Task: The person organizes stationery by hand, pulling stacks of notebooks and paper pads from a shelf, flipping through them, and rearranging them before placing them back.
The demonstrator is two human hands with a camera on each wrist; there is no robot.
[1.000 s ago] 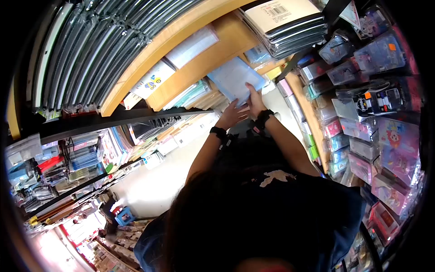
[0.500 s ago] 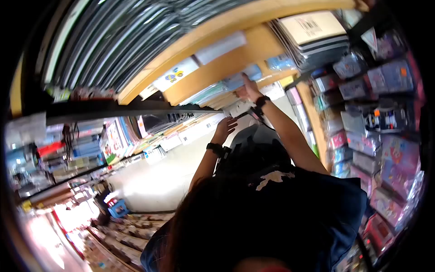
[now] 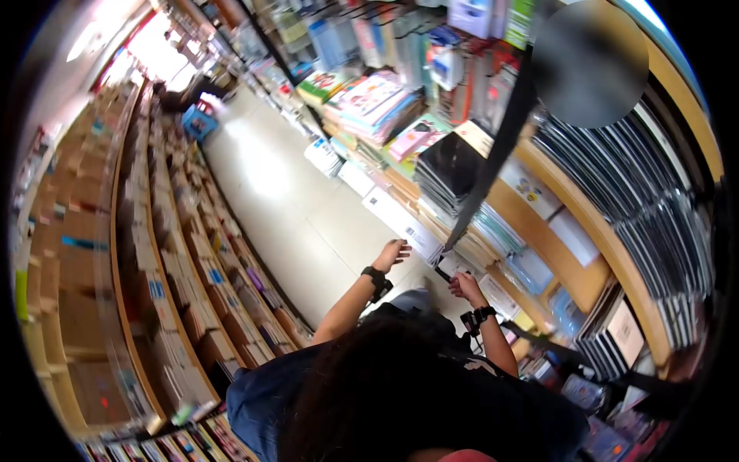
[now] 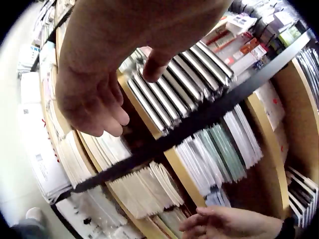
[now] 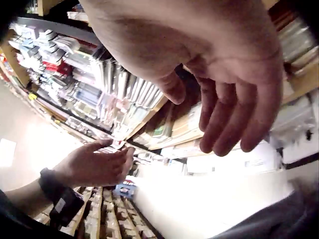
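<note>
Floor glossy, smooth — shelf edge wood, prob. matt.

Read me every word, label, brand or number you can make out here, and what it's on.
No text is readable.
White packet: dark print, too small.
Cream notebook cover: label, blurred.
Black wrist device: pale label, too small.
Other shelf goods: print too small or blurred.

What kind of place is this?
Likely a stationery or book shop: plastic-wrapped dark-edged books or folders packed in rows on wooden shelving, packaged goods hung up for display, and tiered racks lining the aisle.
</note>
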